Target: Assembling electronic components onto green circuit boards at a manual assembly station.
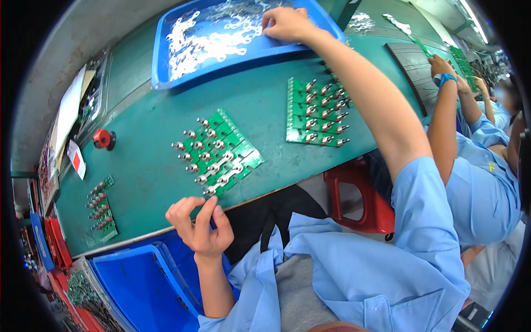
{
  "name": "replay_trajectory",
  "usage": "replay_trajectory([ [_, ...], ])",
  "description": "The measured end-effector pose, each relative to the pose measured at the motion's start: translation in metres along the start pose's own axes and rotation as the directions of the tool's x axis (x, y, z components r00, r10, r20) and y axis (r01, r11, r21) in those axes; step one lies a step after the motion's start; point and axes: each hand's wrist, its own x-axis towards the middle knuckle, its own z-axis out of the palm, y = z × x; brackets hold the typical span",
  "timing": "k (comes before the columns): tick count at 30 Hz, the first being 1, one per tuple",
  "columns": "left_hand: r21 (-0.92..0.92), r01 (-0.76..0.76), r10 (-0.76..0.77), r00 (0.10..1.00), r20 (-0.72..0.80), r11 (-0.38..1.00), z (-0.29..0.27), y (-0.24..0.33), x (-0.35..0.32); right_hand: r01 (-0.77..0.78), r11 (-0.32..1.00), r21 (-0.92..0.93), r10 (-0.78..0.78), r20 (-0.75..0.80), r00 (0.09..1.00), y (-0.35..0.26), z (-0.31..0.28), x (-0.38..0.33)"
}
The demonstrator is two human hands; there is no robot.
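Note:
My right hand reaches into a blue tray at the far side, its fingertips pinched among a pile of shiny flat metal links. Whatever is between those fingers is too small to make out. By the near table edge my left hand is curled, thumb and forefinger close together; anything in them cannot be seen. Just beyond it lies a green circuit board with rows of upright metal posts. Two metal links lie across posts on its near side.
Another green board with posts lies to the right, partly under my right forearm. At left are a smaller board and a red-and-black round object. Blue bins stand below the table edge. A co-worker's hand is at far right, near a red stool.

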Motion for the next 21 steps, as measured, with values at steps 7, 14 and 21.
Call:
replay_trajectory([
  [7,-0.012,0.007,-0.007,1.0,0.011,1.0,0.003,0.002,-0.001,0.036,0.991,-0.129,-0.012,0.184,0.983,-0.002,-0.001,-0.005],
  [14,-0.027,0.019,-0.019,1.0,0.008,0.999,0.006,0.008,-0.003,-0.132,0.91,0.393,0.043,0.227,0.973,0.016,-0.031,0.002],
  [21,-0.088,0.008,-0.008,1.0,-0.005,0.996,0.008,0.012,-0.001,-0.555,0.434,0.71,0.245,0.5,0.831,0.042,-0.033,0.016],
])
